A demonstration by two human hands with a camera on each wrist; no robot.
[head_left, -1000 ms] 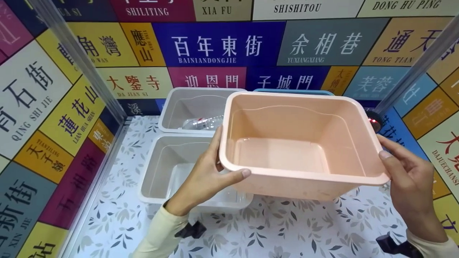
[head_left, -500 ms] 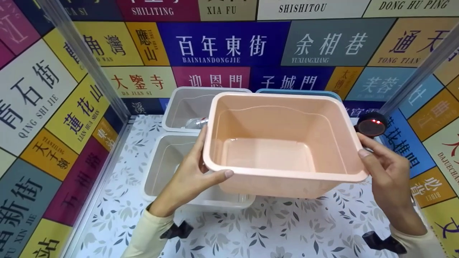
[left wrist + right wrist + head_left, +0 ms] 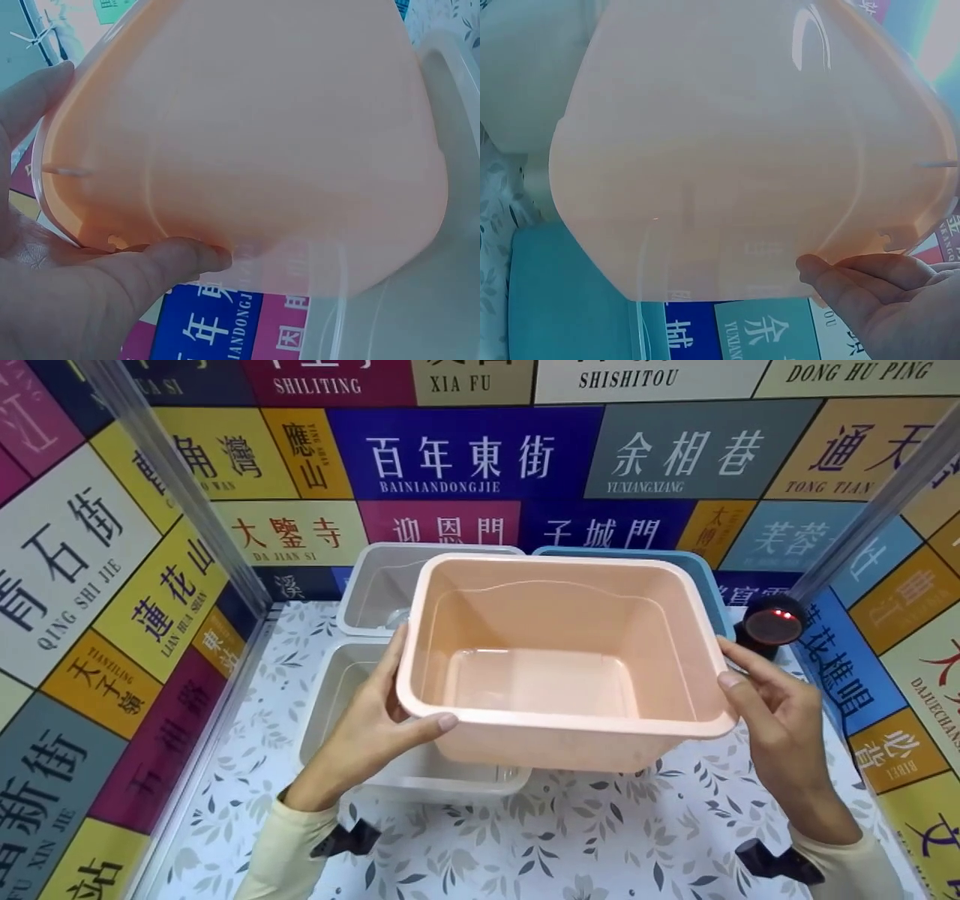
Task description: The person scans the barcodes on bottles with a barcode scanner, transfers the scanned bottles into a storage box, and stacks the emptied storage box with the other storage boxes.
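A peach-coloured plastic bin (image 3: pixel 555 682), with nothing inside, is held up off the table and tilted toward me. My left hand (image 3: pixel 364 727) grips its left rim, the thumb lying along the front edge and the other fingers behind. At the opposite end my right hand (image 3: pixel 784 727) pinches the rim between thumb and fingers. Both wrist views show the bin's end walls close up, with the left hand (image 3: pixel 97 277) and the right hand (image 3: pixel 885 292) at the rim. Behind and below it stand two pale grey bins, partly hidden.
The front grey bin (image 3: pixel 319 727) and the back grey bin (image 3: pixel 367 592) stand at left; a little clear plastic (image 3: pixel 397 619) shows in the back one. A blue bin (image 3: pixel 716 592) sits behind. A black round device with red lights (image 3: pixel 772 626) stands right, on the leaf-patterned table (image 3: pixel 585 832).
Both hands have carried the peach bin to the left, over the grey bins. It now covers more of the bottle in the back grey bin, and more of the blue bin shows.
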